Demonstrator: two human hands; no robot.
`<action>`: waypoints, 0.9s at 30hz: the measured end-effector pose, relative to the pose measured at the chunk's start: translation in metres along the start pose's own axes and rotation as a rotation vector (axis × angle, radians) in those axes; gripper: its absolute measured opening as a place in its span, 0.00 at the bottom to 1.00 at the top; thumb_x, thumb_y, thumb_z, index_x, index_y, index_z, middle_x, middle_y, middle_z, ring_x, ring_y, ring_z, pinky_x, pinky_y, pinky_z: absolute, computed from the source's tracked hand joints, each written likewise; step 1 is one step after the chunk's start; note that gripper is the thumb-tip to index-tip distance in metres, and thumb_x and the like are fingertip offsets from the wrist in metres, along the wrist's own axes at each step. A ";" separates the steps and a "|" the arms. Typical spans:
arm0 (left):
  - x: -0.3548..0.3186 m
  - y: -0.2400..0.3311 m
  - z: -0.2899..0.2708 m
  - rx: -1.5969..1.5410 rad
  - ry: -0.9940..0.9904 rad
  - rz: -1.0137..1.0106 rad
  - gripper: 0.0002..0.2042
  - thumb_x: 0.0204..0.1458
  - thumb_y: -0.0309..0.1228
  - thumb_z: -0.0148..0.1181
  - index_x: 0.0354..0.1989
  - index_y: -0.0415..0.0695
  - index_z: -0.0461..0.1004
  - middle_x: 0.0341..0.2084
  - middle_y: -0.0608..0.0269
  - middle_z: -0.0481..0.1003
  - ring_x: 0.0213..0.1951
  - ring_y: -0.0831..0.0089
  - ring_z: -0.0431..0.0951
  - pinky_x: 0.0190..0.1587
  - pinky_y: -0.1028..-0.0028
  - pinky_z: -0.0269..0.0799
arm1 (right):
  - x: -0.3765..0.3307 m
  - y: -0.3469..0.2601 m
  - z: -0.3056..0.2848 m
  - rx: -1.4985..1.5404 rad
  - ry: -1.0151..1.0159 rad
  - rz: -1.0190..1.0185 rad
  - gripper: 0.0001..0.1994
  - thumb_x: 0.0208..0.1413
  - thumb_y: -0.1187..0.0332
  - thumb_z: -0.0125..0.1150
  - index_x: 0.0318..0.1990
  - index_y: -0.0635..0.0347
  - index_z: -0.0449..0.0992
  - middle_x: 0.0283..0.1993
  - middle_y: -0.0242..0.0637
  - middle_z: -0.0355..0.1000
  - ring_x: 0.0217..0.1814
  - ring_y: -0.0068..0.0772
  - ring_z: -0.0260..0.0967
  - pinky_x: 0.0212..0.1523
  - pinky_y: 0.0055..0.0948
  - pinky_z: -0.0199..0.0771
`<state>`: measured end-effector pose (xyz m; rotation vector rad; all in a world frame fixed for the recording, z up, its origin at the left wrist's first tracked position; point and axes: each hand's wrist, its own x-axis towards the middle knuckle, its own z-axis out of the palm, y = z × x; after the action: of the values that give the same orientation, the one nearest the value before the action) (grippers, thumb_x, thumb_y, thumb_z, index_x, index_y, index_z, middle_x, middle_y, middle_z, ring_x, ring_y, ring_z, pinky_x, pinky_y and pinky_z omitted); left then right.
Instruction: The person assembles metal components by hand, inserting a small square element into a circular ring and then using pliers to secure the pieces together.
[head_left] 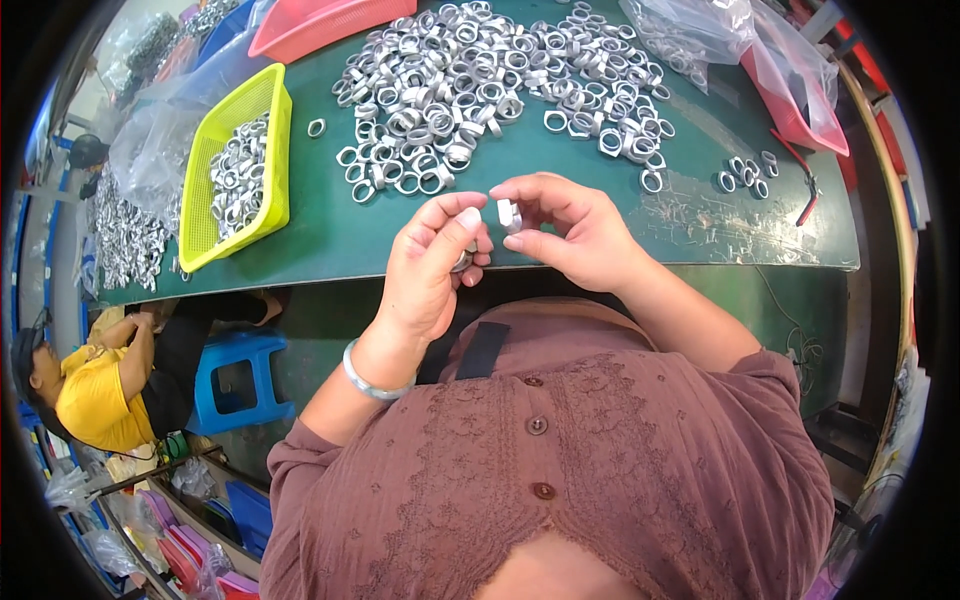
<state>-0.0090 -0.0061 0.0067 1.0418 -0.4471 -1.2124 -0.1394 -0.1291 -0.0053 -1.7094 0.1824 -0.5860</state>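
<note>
Over the near edge of the green table, both my hands are raised close together. My right hand pinches a silver metal ring with a flat side between thumb and fingertips. The fingers of my left hand are curled round at least one more metal ring, partly hidden by the thumb. A large heap of similar rings spreads across the table just beyond my hands. One loose ring lies apart, left of the heap.
A yellow-green basket holding rings stands at the left. Several rings sit apart at the right, near red-handled pliers. Pink baskets and plastic bags line the far side. A person in yellow sits near a blue stool.
</note>
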 end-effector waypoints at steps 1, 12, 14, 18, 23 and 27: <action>0.001 -0.001 -0.001 0.021 0.008 0.004 0.11 0.51 0.32 0.55 0.41 0.43 0.68 0.22 0.72 0.68 0.23 0.86 0.65 0.22 0.86 0.59 | 0.001 -0.002 0.000 0.001 -0.001 0.000 0.17 0.45 0.80 0.58 0.46 0.61 0.69 0.38 0.31 0.68 0.37 0.21 0.65 0.38 0.22 0.67; 0.004 -0.010 -0.006 0.179 -0.029 0.063 0.08 0.51 0.28 0.54 0.37 0.41 0.72 0.24 0.70 0.70 0.25 0.86 0.65 0.24 0.86 0.59 | 0.005 -0.007 0.003 -0.365 0.049 -0.222 0.18 0.40 0.81 0.59 0.43 0.61 0.69 0.33 0.37 0.66 0.32 0.31 0.67 0.31 0.25 0.68; 0.004 -0.013 -0.008 0.274 -0.049 0.137 0.08 0.51 0.27 0.54 0.38 0.40 0.72 0.25 0.70 0.71 0.26 0.86 0.65 0.26 0.86 0.59 | 0.004 -0.002 0.004 -0.307 0.061 -0.202 0.19 0.40 0.82 0.59 0.43 0.61 0.69 0.32 0.36 0.66 0.32 0.29 0.67 0.31 0.24 0.68; 0.007 -0.016 -0.012 0.594 -0.086 0.501 0.09 0.49 0.25 0.55 0.39 0.40 0.73 0.27 0.69 0.70 0.27 0.84 0.64 0.29 0.85 0.59 | 0.003 -0.001 0.003 -0.223 0.072 -0.201 0.20 0.40 0.83 0.58 0.44 0.62 0.68 0.32 0.35 0.66 0.31 0.25 0.66 0.30 0.22 0.68; 0.006 -0.015 -0.015 0.635 -0.093 0.570 0.09 0.49 0.25 0.55 0.39 0.40 0.73 0.26 0.69 0.70 0.26 0.83 0.65 0.28 0.84 0.60 | 0.003 -0.003 0.004 -0.227 0.069 -0.249 0.19 0.42 0.82 0.59 0.45 0.62 0.68 0.31 0.35 0.67 0.29 0.24 0.66 0.29 0.21 0.67; -0.001 -0.012 -0.017 0.059 -0.079 0.089 0.08 0.50 0.30 0.54 0.36 0.41 0.70 0.31 0.66 0.71 0.29 0.78 0.69 0.27 0.79 0.65 | 0.002 -0.006 0.006 -0.131 -0.002 -0.176 0.17 0.44 0.79 0.59 0.44 0.62 0.68 0.28 0.34 0.68 0.25 0.23 0.65 0.27 0.21 0.67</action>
<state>-0.0029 0.0021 -0.0111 1.0162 -0.5880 -1.1693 -0.1357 -0.1234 0.0001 -1.8648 0.0705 -0.7151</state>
